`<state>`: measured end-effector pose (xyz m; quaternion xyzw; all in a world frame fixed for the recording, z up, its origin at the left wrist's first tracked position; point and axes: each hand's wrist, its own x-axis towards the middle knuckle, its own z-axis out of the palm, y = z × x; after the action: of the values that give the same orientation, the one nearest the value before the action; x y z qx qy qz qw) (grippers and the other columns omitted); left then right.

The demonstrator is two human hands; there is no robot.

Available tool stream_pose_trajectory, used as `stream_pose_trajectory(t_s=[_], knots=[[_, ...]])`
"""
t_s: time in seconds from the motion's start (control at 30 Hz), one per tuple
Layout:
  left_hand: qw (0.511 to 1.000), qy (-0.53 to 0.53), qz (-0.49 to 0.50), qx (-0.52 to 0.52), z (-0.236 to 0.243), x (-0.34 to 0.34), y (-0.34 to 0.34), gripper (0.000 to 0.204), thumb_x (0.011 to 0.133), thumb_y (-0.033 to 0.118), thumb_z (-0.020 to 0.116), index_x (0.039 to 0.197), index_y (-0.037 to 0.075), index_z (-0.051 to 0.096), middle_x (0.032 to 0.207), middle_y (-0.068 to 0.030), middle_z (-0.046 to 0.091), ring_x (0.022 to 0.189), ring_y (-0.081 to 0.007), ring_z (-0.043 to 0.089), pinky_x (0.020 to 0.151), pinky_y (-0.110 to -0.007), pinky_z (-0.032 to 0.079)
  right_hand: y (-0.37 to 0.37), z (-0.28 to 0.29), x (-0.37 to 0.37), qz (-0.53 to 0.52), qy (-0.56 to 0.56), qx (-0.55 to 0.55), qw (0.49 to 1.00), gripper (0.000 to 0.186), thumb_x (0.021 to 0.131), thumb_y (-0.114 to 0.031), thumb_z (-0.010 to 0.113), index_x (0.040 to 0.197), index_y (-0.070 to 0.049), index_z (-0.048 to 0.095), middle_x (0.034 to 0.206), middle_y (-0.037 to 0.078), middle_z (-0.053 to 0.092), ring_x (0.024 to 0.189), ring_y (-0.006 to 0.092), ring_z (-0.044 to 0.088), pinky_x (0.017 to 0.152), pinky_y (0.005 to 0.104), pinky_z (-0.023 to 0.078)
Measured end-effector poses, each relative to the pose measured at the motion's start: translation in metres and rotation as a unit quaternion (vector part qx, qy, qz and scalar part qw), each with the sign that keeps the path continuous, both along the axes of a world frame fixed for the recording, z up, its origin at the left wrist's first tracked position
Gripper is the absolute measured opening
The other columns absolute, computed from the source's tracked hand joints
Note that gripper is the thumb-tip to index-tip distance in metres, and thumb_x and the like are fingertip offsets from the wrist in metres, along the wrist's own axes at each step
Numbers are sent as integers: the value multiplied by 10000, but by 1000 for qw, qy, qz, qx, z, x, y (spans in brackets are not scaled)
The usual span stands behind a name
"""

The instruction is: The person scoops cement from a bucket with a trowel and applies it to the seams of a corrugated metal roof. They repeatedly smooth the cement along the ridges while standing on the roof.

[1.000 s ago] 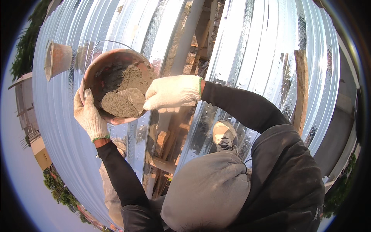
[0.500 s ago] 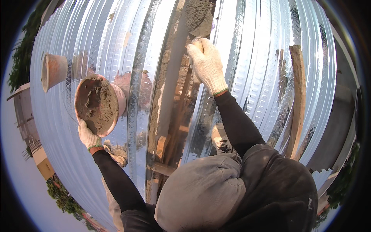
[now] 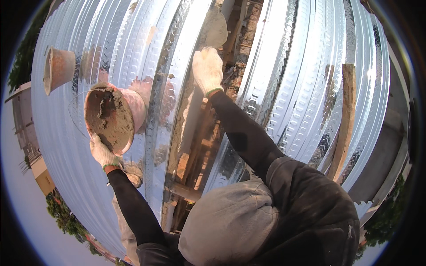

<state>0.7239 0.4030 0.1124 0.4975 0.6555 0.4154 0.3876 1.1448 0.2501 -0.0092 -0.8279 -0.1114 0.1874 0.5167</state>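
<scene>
The work in hand looks like laying mortar with a trowel [image 3: 214, 32] along the gap to the right of the tilted bucket [image 3: 137, 105]. The trowel blade is ahead and to the right of that bucket, over the side of the gap nearer it; whether it touches is hard to tell. To do this well, the blade would best be kept nearly flat, drawn along the edge with even pressure, and kept off the ribbed metal sheet beside the bucket. Holding the mouth turned toward the body should make the mortar [image 3: 120, 133] inside the bucket easy to scoop.

The right hand [image 3: 207, 68] is closed in a fist around the trowel's handle, which the glove hides, its arm stretched forward past the bucket. The left hand [image 3: 103, 151] grips the bucket's near rim, its arm reaching forward with only a slight bend.
</scene>
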Motion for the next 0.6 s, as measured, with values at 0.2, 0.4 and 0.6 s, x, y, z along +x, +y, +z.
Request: stream_pose_trajectory(t_s=[0.2, 0.4, 0.6], knots=[[1000, -3, -20, 0, -11, -20, 14, 388, 1143, 315, 686, 1315, -33, 702, 1229, -117, 767, 1047, -240, 753, 939, -405, 603, 17, -40, 13, 95, -96, 0, 991, 366, 1034, -244, 623, 1209, 73, 673, 1093, 333, 778, 1088, 513, 758, 977, 549, 598], [1000, 24, 3, -4, 5, 4, -2, 364, 1150, 329, 702, 1301, -2, 711, 1204, -85, 772, 1049, -204, 743, 928, -386, 600, 21, -28, 24, 54, -63, -8, 997, 367, 1021, -246, 627, 1199, 68, 696, 1079, 330, 789, 1093, 515, 764, 981, 547, 604], [1000, 13, 1, 3, -3, -11, 8, 366, 1150, 314, 699, 1314, -14, 699, 1209, -83, 767, 1045, -204, 741, 925, -381, 593, 17, -3, 46, 303, -303, -205, 880, 297, 992, -196, 668, 1110, 61, 758, 1074, 280, 804, 1069, 463, 781, 938, 519, 632]])
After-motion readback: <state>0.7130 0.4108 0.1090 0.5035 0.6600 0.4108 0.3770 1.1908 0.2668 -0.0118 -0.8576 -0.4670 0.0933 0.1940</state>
